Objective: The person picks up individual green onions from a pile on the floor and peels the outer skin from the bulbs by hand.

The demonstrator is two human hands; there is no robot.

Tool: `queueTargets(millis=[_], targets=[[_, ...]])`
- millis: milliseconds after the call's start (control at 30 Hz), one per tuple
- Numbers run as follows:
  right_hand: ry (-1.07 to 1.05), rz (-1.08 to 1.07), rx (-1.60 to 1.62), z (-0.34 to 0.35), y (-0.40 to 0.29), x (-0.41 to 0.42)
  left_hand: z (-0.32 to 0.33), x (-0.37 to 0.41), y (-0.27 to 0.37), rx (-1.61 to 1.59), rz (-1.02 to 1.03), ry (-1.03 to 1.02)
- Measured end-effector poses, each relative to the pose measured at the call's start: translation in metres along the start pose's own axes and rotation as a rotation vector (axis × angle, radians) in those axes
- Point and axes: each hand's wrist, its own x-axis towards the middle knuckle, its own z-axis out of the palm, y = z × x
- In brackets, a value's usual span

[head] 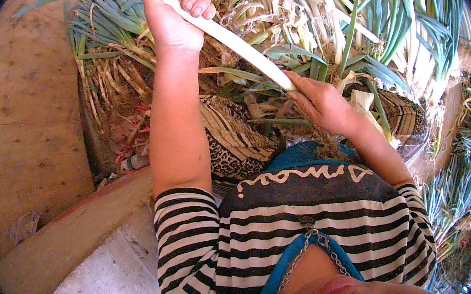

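Note:
A long green onion with a thick white stalk (241,46) slants across in front of my chest. My left hand (173,25) is wrapped around its upper part, close to the top of the view. Farther down, the fingers of my right hand (322,104) pinch the lower end of the same stalk. Roots hang below my right hand, but I cannot tell which onion they belong to. Beyond my hands lies a heap of peeled, dry onion skins (264,15). Patterned cloth (234,138) covers my legs beneath the stalk.
Unpeeled green onions with dirty roots (115,82) lie at the left. Cleaner white-stalked onions (415,39) are piled at the right, and more green leaves (466,181) lie lower down. A wooden board (21,106) and a timber beam (83,229) are on my left.

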Motion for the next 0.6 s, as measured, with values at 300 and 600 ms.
queueTargets(millis=[300, 600], targets=[[-0.143, 0.128, -0.049, 0.003, -0.003, 0.002, 0.002, 0.003, -0.01, -0.002, 0.064, 0.369], [0.15, 0.043, 0.208, 0.005, -0.02, 0.033, 0.019, -0.001, -0.016, -0.092, 0.034, 0.169]])
